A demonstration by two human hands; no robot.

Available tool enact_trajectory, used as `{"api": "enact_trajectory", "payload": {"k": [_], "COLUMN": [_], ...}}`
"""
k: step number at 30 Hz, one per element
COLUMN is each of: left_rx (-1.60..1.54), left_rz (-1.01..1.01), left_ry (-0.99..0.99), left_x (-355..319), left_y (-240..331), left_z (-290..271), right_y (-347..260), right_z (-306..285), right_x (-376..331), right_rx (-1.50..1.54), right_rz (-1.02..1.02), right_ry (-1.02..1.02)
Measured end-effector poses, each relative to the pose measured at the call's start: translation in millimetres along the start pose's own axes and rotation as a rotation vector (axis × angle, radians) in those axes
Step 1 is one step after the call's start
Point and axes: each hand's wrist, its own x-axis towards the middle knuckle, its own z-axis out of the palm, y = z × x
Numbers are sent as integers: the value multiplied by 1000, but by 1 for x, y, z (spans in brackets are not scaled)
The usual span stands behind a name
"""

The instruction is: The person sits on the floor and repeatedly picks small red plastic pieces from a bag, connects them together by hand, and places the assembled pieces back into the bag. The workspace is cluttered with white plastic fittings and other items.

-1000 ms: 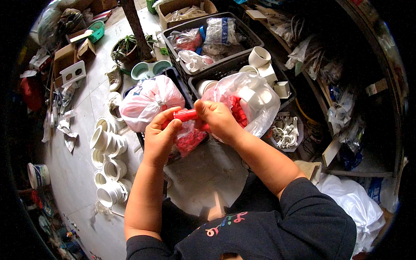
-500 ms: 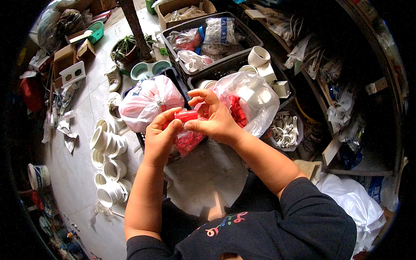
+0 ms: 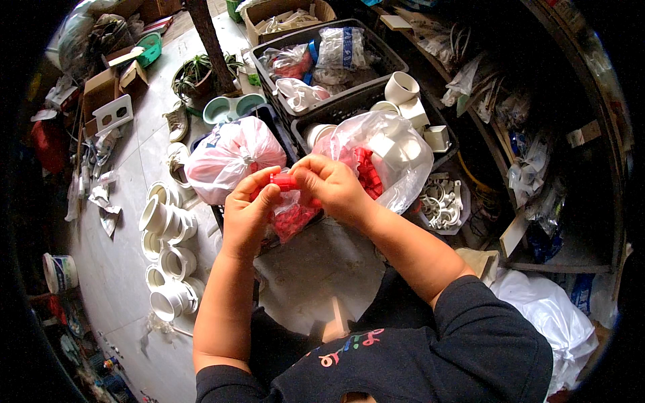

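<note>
Hands (image 3: 248,208) (image 3: 332,188) — red-filled clear bag (image 3: 292,215)

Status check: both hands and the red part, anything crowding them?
Left hand and right hand both pinch the small red fitting. Clear bag of red parts hangs right under it. Tied pink-white bag close behind, not touching.

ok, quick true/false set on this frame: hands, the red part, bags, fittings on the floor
1. Both hands pinch one small red part. True: left hand and right hand meet on it.
2. The knotted pink-white bag lies right of the right hand. False: it lies left of it, above the left hand.
3. White pipe fittings stand on the floor at the person's left. True.
4. The clear bag holds only red parts. False: white fittings show in it too.
5. The dark crate is empty. False: it holds filled plastic bags.
</note>
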Motion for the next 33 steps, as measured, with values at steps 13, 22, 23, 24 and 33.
{"api": "enact_trajectory", "payload": {"k": [13,22,23,24,33], "left_rx": [-6,28,8,-14,7], "left_rz": [-45,-34,-20,-7,-13], "left_ry": [-32,-16,-19,-21,-22], "left_x": [-1,-2,-2,-2,-1], "left_y": [0,3,3,3,1], "left_z": [7,6,7,8,6], "right_y": [2,-5,-1,0,-5], "right_z": [6,5,6,9,3], "right_x": [2,-2,-1,0,2], "right_rx": [262,-72,-72,-71,266], "right_rz": [-34,10,-43,-96,82], "right_ry": [100,103,138,172,30]}}
